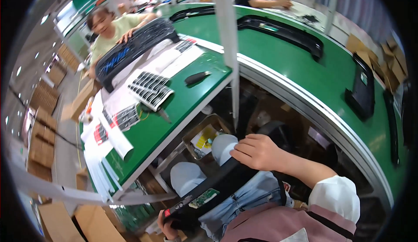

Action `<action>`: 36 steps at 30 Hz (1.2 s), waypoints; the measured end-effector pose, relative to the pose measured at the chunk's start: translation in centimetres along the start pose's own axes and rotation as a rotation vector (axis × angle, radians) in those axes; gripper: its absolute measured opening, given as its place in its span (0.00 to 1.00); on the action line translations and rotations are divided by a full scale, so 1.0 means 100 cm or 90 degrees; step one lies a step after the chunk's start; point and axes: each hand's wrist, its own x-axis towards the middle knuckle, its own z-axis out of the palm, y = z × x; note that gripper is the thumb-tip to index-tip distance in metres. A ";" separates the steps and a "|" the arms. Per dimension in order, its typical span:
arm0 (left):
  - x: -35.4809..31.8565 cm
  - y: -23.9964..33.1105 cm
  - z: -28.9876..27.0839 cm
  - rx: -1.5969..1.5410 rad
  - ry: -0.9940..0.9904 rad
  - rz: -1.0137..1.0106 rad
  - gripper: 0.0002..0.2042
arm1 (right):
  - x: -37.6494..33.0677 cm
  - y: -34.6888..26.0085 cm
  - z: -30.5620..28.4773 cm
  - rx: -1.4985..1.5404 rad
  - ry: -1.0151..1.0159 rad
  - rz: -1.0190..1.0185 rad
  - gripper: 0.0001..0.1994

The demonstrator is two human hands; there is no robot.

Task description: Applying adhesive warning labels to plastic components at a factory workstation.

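Observation:
Across my lap lies a long black plastic panel [230, 177] with a small green circuit board [203, 198] set in it and a red label near its lower left end. My right hand [257, 152] is closed over the panel's far right end, fingers wrapped on its edge. The lower left end is gripped by my left hand [167, 228], partly hidden by the panel and cut by the shadow there. Beneath the panel are my knees in light blue coverings.
Left stands a green-topped table [191, 98] with label sheets [150, 89], paper strips and a black-handled tool [197, 78]. A person there holds another black panel [135, 50]. On my right a green conveyor [300, 78] carries several black panels. A white post [228, 37] rises between them. An open carton [202, 131] sits below.

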 end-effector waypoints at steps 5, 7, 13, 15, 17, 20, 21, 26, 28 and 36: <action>0.102 0.131 0.078 -0.507 0.040 -0.507 0.14 | -0.013 -0.014 -0.110 -0.152 0.278 0.081 0.11; 0.112 0.111 0.091 -0.439 -0.003 -0.489 0.09 | -0.040 -0.013 -0.156 -0.223 0.332 0.166 0.10; 0.176 0.189 0.159 -0.596 -0.210 -0.495 0.12 | -0.200 0.122 -0.239 -0.397 0.533 0.638 0.10; 0.179 0.203 0.177 -0.582 -0.241 -0.523 0.09 | -0.269 0.154 -0.264 -0.575 0.387 0.859 0.15; 0.172 0.199 0.188 -0.600 -0.238 -0.615 0.07 | -0.322 0.172 -0.264 -0.625 0.054 1.151 0.23; 0.168 0.192 0.192 -0.603 -0.208 -0.742 0.05 | -0.360 0.192 -0.248 -0.499 -0.054 1.263 0.22; 0.171 0.190 0.192 -0.600 -0.204 -0.737 0.05 | -0.376 0.200 -0.249 -0.436 -0.022 1.291 0.20; 0.188 0.194 0.191 -0.647 -0.235 -0.708 0.09 | -0.402 0.222 -0.241 -0.140 0.312 1.279 0.12; 0.193 0.192 0.197 -0.640 -0.225 -0.702 0.03 | -0.414 0.211 -0.231 -0.053 0.386 1.246 0.09; 0.228 0.291 0.289 -0.718 -0.611 -0.620 0.10 | -0.430 0.106 -0.266 0.241 0.694 0.907 0.06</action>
